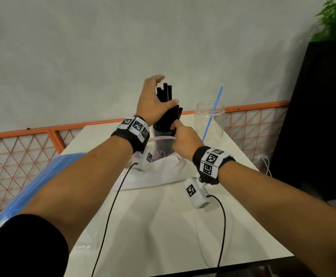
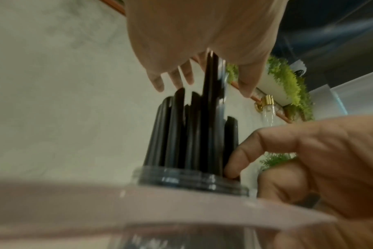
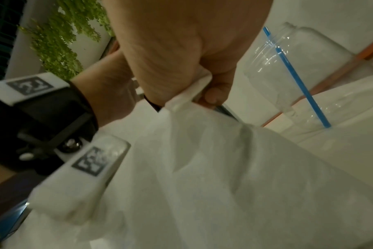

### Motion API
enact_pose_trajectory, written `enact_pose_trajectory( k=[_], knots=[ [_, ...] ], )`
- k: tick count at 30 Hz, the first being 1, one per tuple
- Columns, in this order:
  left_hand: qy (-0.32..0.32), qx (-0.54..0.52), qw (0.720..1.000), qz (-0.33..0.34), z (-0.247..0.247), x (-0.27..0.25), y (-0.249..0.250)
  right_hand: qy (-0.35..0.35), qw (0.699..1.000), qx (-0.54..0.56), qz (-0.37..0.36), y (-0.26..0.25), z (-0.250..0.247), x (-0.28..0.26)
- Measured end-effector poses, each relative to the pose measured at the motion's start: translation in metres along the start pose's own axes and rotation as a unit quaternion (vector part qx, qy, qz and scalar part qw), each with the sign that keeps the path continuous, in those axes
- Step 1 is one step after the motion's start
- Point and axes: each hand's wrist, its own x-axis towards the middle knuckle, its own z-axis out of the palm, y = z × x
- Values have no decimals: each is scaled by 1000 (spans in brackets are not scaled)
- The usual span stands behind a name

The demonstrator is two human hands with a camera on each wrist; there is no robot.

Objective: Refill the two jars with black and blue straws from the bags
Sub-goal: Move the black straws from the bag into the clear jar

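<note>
- Blue straws (image 1: pixel 23 188) lie packed in a clear bag at the near left table (image 1: pixel 163 226) edge, under the left forearm. Judged light and slippery in thin film, the pack should be lifted from underneath with a flat palm, not pinched at 1 corner.
- White bag (image 1: pixel 155 174), limp and empty-looking, lies at mid-table in front of the jars. The right wrist view shows the right hand's (image 1: pixel 184 141) curled fingers pinching its sealed top strip; soft film like this will slide and sag, so the stiffer strip is the best hold.
- Black straws (image 1: pixel 168 110) stand as 1 bundle in the left jar (image 1: pixel 161 136), ends uneven, some poking higher than others. The same right hand touches the bundle with its forefinger just above the jar mouth.
- Left hand (image 1: pixel 153 100) hovers round the straw tops, fingers spread and relaxed, thumb against the bundle's side, clamped on nothing. Thin plastic tubes are light, fairly stiff lengthwise but easy to crush, so I would cup them loosely and tap the tops level.
- Right jar (image 1: pixel 210 120) stands just beyond, clear and thin-walled, holding only 1 blue straw (image 1: pixel 213 112), which leans out of its mouth. Nearly empty, it will probably tip easily; steady it low on the wall while filling.
</note>
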Motion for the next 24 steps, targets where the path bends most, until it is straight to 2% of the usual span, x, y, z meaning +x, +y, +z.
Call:
enact_pose_trajectory(
  k=[2,4,5,7,9,10,12,13,14,15,16,17,19,20,21,24],
  knots=[
    [25,27,996,81,-5,6,7,14,1000,10,-13,1,2,-2],
    [-22,118,984,132,-4,9,10,25,999,7,-31,2,3,-6],
    [-74,191,969,138,-2,8,11,32,999,2,-41,2,3,-8],
    [-186,320,922,111,5,1,8,42,997,-12,-69,3,3,-12],
    [-231,374,894,85,5,-7,7,29,994,-2,-104,6,4,-16],
    [-208,377,898,91,1,-11,9,15,993,3,-118,8,4,-18],
    [-83,338,926,144,-10,-18,19,-27,992,-6,-126,12,2,-21],
    [-28,274,948,160,-15,-25,25,-60,990,-19,-123,14,2,-22],
    [-18,186,970,154,-19,-33,30,-99,988,-39,-115,15,1,-24],
    [-70,84,986,123,-21,-42,33,-136,982,-69,-107,15,0,-27],
    [-154,6,986,68,-22,-54,34,-163,976,-103,-102,15,1,-30],
    [-241,-33,970,14,-22,-65,33,-178,971,-130,-95,15,2,-32],
    [-385,-7,921,-65,-21,-84,22,-193,969,-138,-62,15,5,-36],
    [-428,50,900,-70,-19,-91,12,-203,968,-136,-55,14,6,-37],
    [-445,119,886,-53,-15,-96,3,-213,966,-136,-56,12,7,-38],
    [-413,265,871,-2,-3,-106,-22,-217,964,-134,-70,10,11,-38]
  ],
)
